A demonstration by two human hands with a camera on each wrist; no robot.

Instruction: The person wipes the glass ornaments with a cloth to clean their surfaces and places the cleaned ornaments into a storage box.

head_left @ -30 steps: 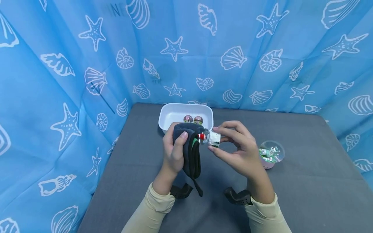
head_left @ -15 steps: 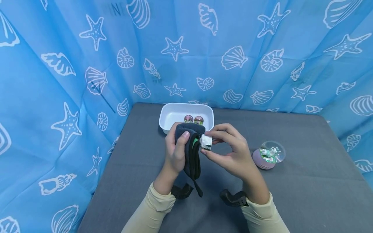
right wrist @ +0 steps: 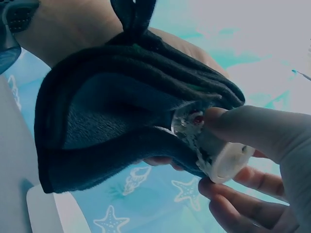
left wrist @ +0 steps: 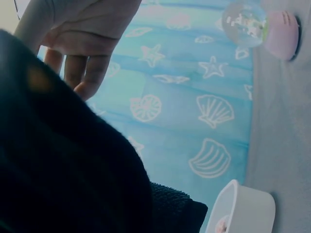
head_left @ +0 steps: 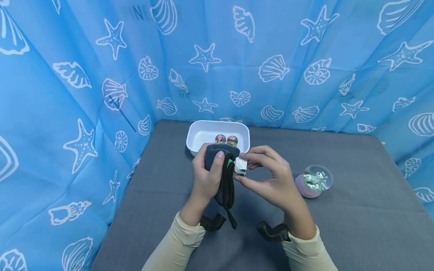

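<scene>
A folded dark cloth [head_left: 226, 192] with a hanging loop is gripped by my left hand [head_left: 206, 175], thumb across its front. My right hand [head_left: 272, 178] pinches a small snow globe by its white base [head_left: 240, 165], thumb below and fingers above in the head view. The glass end sits between the folds of the cloth, mostly hidden in the head view. In the right wrist view, part of the clear glass [right wrist: 182, 121] with something red inside shows beside the thumb. The cloth [left wrist: 63, 160] fills much of the left wrist view.
Behind the hands stands a white tray [head_left: 194, 137] holding two small globes [head_left: 220, 139] with pinkish tops. A larger snow globe [head_left: 313, 181] on a pink base is on the grey table [head_left: 366, 210] at the right. A blue shell-patterned curtain [head_left: 217, 75] borders the table.
My right hand has moved left, bringing the small snow globe's glass end into the cloth; its red part no longer shows in the head view. The left hand has barely shifted.
</scene>
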